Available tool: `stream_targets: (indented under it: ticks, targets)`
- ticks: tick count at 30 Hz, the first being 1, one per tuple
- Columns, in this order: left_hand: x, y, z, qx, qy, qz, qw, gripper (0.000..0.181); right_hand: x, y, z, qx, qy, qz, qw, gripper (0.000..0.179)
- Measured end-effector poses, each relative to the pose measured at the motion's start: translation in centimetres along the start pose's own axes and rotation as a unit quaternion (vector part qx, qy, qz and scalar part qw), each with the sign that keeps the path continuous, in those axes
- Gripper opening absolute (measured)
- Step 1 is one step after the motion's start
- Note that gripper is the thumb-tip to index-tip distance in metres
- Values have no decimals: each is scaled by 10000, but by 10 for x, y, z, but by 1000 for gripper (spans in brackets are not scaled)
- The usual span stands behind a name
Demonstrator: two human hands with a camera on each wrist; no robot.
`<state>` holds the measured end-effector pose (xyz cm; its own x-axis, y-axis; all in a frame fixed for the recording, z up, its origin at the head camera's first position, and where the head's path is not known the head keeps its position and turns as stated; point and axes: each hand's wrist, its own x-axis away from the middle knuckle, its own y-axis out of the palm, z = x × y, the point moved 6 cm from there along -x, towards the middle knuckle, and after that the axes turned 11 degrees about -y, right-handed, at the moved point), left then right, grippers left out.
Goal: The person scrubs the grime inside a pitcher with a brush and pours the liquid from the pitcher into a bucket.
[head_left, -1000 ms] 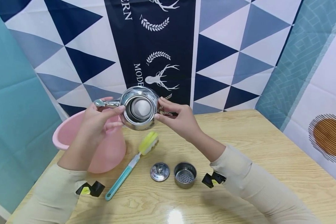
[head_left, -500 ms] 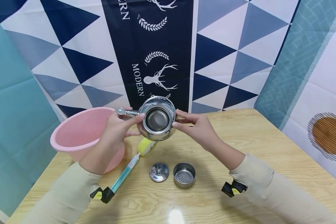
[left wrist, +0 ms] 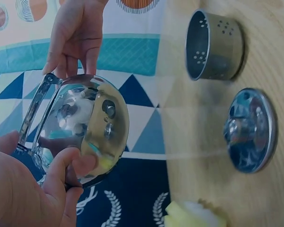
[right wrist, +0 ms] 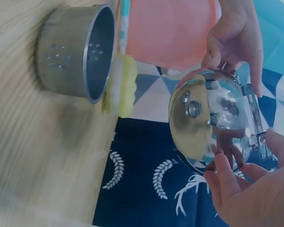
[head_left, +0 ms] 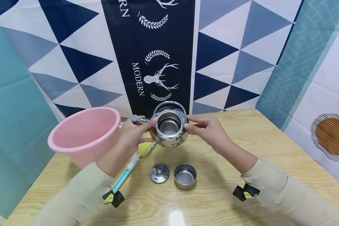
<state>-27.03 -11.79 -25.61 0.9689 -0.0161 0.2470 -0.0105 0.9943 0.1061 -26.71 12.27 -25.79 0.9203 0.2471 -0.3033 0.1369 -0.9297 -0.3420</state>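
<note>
A shiny steel teapot [head_left: 170, 140] is held up above the table, its open mouth turned toward the head camera. My left hand [head_left: 131, 133] grips its left side, thumb on the rim, beside a projecting metal part that looks like the handle or spout. On the opposite side, my right hand [head_left: 206, 127] pinches the edge between thumb and fingers. Both wrist views show the teapot's rounded, mirror-like body [left wrist: 92, 125]. Below it on the table lie a round steel lid [head_left: 159, 173] with a knob and a perforated steel strainer basket [head_left: 185, 176].
A pink plastic basin [head_left: 84, 128] stands on the left of the table. A sponge brush [head_left: 124, 175] with a yellow head and teal handle lies partly behind my left forearm. Patterned cloth [head_left: 223, 56] hangs behind the wooden table [head_left: 243, 141].
Both hands have carried the teapot to the right and lower in the head view. More of the basin shows now. The lid, strainer basket and brush stay put.
</note>
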Motion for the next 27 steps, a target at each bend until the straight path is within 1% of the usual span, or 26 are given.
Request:
stream_targets:
  ticks: [2, 5, 7, 9, 14, 16, 21, 24, 27]
  targets:
    - [-2, 3, -5, 16, -101, -69, 9999, 35, 0, -1, 4, -39, 47, -46, 10000, 48]
    - [-7, 7, -14, -23, -315, -79, 9995, 30, 0, -2, 10, -108, 23, -127, 9999, 46]
    - [-10, 9, -21, -37, -494, -18, 9988, 30, 1, -3, 15, -107, 44, -168, 9998, 45]
    - [-14, 11, -28, 72, -666, 57, 9977, 31, 2, -5, 19, -88, 72, -190, 9998, 44]
    - [-21, 18, -43, 392, -992, 154, 9942, 46, 2, -7, 31, -38, 183, -209, 9996, 42]
    - [-24, 20, -48, 405, -1061, 173, 9934, 52, 2, -8, 36, -50, 298, -217, 9993, 42]
    - [-30, 24, -60, 428, -1191, 132, 9919, 59, 2, -6, 48, -170, 625, -271, 9975, 43]
    - [-34, 26, -68, 502, -1290, 119, 9903, 69, 2, -5, 55, -185, 684, -262, 9971, 41]
    - [-36, 25, -75, 548, -1396, 199, 9885, 80, 0, -2, 62, -220, 696, -260, 9970, 40]
